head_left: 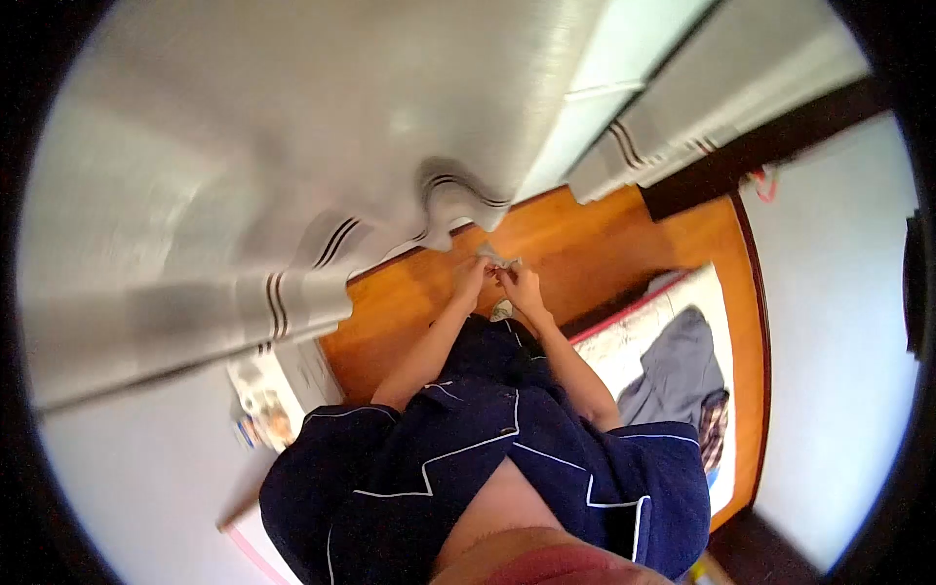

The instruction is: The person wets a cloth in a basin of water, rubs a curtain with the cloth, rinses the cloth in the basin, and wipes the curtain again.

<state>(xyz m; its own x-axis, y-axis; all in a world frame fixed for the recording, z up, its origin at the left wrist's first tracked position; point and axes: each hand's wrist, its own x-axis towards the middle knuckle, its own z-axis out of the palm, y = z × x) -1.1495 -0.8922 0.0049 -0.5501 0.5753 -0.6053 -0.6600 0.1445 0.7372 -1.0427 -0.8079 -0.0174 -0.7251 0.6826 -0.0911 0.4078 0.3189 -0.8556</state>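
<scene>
Both my arms reach forward, away from my navy top with white piping, and my hands come close together over the wooden floor. My left hand [473, 278] is closed, its fingertips pinching one side of a small greyish cloth-like piece [490, 254]. On the other side my right hand [522, 284] pinches the same piece with bent fingers. Its exact kind is too small and blurred to make out. Below the hands, a small pale patterned thing [502, 311] shows near my dark trousers.
Long pale curtains [390, 107] with dark stripes hang ahead and to the left. A bed [609, 356] on the right bears a grey garment [673, 370] and a checked cloth [715, 429]. At the left stands a white cabinet [310, 375] with small items on top. Wooden floor [565, 229] lies between.
</scene>
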